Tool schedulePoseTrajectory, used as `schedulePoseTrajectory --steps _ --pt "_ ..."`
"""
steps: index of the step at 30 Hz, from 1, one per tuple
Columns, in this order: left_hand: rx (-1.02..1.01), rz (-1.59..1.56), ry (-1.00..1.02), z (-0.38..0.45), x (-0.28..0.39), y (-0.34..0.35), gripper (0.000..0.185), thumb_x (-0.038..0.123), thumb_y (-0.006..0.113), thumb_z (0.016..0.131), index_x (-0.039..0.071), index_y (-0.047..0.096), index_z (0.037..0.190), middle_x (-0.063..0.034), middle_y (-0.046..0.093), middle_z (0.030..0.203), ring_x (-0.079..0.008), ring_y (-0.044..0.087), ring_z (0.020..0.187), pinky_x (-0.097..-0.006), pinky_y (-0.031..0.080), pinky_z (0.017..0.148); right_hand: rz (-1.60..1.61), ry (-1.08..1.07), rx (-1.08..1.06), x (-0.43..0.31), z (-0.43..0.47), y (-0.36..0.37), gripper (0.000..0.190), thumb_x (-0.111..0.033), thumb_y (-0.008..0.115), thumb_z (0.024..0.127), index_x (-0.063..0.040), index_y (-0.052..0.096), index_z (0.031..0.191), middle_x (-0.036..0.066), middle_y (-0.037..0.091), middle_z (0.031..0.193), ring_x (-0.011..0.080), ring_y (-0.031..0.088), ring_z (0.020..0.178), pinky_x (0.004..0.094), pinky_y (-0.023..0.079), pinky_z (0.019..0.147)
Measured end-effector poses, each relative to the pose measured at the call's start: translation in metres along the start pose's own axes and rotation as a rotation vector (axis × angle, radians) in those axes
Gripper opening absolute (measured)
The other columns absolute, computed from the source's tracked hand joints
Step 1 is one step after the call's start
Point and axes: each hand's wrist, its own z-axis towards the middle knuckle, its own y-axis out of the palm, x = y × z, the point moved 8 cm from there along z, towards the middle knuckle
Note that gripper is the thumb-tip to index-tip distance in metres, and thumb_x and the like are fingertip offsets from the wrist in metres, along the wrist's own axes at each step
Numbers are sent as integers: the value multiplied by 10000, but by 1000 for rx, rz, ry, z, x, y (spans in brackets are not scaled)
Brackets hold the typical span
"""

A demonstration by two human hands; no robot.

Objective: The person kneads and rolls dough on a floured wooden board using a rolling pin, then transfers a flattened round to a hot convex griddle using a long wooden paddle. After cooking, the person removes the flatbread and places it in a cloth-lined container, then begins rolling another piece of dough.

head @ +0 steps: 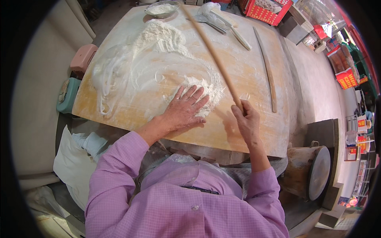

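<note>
My left hand (187,108) lies flat, fingers apart, on the near edge of a small heap of white flour (212,90) on a wooden board (184,131). In my right hand (247,117) is the near end of a long wooden rolling pin (209,47), which slants up and left over the board. A larger flour pile (162,35) lies farther back, below a bowl of flour (161,9). Right of the pin rests a flat, tapered wooden stick (268,70). A pale-handled brush (239,37) and a metal-bladed tool (216,27) lie by a plastic bag (208,12).
A floured clear plastic bag (110,80) spreads over the board's left side. Pink (83,58) and green (68,95) plastic stools stand beyond its left edge. To the lower right is a cylindrical container with a round metal end (319,172). A red printed box (268,13) stands behind the board.
</note>
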Motion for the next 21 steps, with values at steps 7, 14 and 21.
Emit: schedulePoseTrajectory --steps 7,14,21 --pt "188 -13 -152 -48 -12 -47 733 563 539 911 83 430 1455 -199 368 1529 -379 280 1453 -576 141 1176 -476 -523 -43 -34 -22 14 230 -129 704 830 -64 652 1044 101 649 863 295 631 774 375 499 658" --pt "45 203 -370 -25 -95 -24 751 598 362 980 30 378 1472 -205 341 1541 -376 229 1467 -557 114 1184 -839 -565 -78 -19 10 37 612 -506 525 930 -74 511 1364 252 478 1337 416 419 1260 518 304 1023" --pt "-46 137 -600 40 -149 -4 777 646 376 956 50 416 1452 -226 345 1532 -389 264 1448 -558 170 1170 -865 -254 -149 -24 95 39 610 -504 406 976 -79 488 1406 262 421 1458 449 372 1361 504 279 1105"
